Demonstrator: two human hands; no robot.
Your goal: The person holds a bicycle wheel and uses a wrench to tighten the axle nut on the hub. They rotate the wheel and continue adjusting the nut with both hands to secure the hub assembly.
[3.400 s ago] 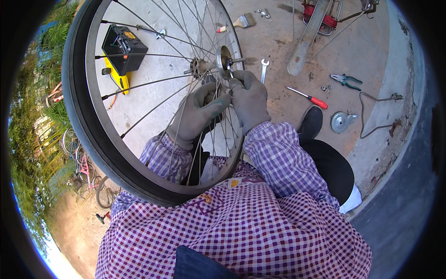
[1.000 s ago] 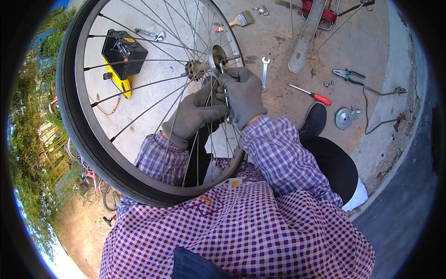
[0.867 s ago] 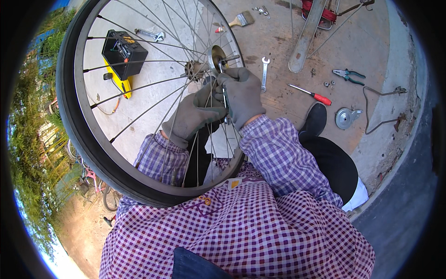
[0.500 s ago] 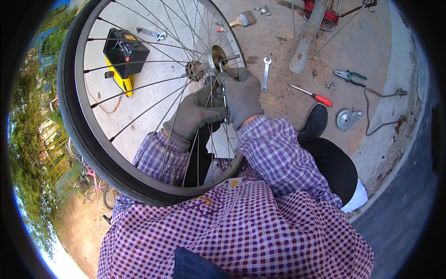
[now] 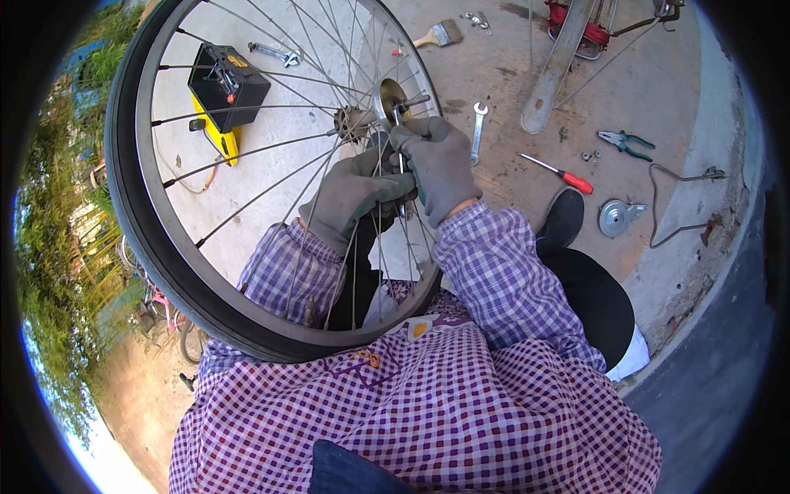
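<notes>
A bicycle wheel [image 5: 171, 169] with a black tyre stands upright in front of me, its spokes crossing over my left forearm. Grey work gloves cover both hands. By the hub [image 5: 352, 123], my right hand [image 5: 440, 169] is closed around a slim metal wrench [image 5: 401, 163], whose upper end meets the threaded axle [image 5: 415, 101] beside a round metal cover [image 5: 390, 97]. My left hand [image 5: 350, 193] reaches in among the spokes, its fingers curled and its thumb against the wrench's lower part. What lies inside the left fingers is hidden.
Right of the wheel lie an open-end wrench [image 5: 478, 132], a red-handled screwdriver [image 5: 568, 177], pliers [image 5: 625, 145], a round brake part [image 5: 617, 217] and a bent metal rod [image 5: 656, 198]. Beyond are a paintbrush [image 5: 444, 34] and a mudguard [image 5: 547, 90]. An open toolbox [image 5: 239, 103] and adjustable wrench [image 5: 280, 54] show through the spokes.
The whole scene has shifted slightly to the right in view. Both hands stay at the hub, with the wrench still in my right hand.
</notes>
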